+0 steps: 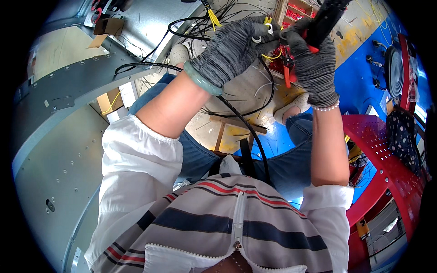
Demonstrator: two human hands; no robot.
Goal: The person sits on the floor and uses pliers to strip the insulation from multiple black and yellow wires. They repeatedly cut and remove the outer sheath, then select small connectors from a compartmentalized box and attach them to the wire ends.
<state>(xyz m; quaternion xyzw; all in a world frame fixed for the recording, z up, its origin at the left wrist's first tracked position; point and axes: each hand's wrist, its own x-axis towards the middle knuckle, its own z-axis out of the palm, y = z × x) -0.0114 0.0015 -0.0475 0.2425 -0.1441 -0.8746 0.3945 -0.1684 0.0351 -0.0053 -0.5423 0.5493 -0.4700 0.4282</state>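
Note:
My left hand [230, 50], in a grey knitted glove, is closed on a thin wire end at the upper middle; white ring-like pieces [256, 40] show at its fingertips. Beside it, my gloved right hand [315, 66] grips black crimping pliers [327, 22] with red parts, and its fingertips nearly meet those of the left. The pliers' jaws are hard to make out. A black sheathed cable [243, 120] runs below my hands toward my lap. Short yellow wires [273, 56] show between the hands.
Behind my hands stands a divided wooden box [281, 13] of small red parts, with red-handled pliers [287, 75] at its near end. Grey metal panels [59, 159] rise on the left. A red perforated frame [368, 132] stands right. Loose black cables [182, 25] lie at the back.

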